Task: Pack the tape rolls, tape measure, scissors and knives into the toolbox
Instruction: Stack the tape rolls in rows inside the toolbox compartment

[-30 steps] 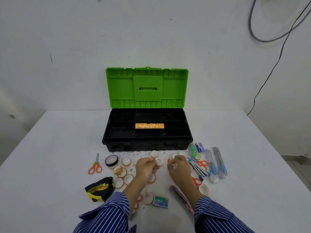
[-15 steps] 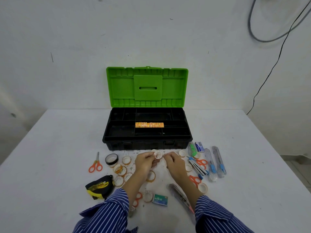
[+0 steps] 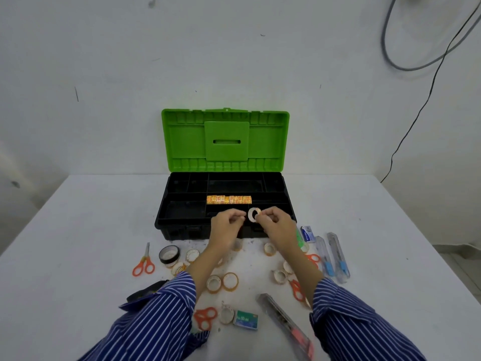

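Your striped sleeve covers most of the black-and-yellow tape measure (image 3: 145, 293) at near left. Your right hand (image 3: 276, 225) pinches a small white tape roll (image 3: 254, 215) over the near edge of the black toolbox with green lid (image 3: 182, 222). Your left hand (image 3: 226, 225) is curled shut beside it; can't tell if it's holding anything.

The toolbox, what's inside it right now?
The toolbox holds one row of orange tape rolls in a middle tray slot; the other visible compartments look empty. Both hands cover part of the front section, so that part is unknown.
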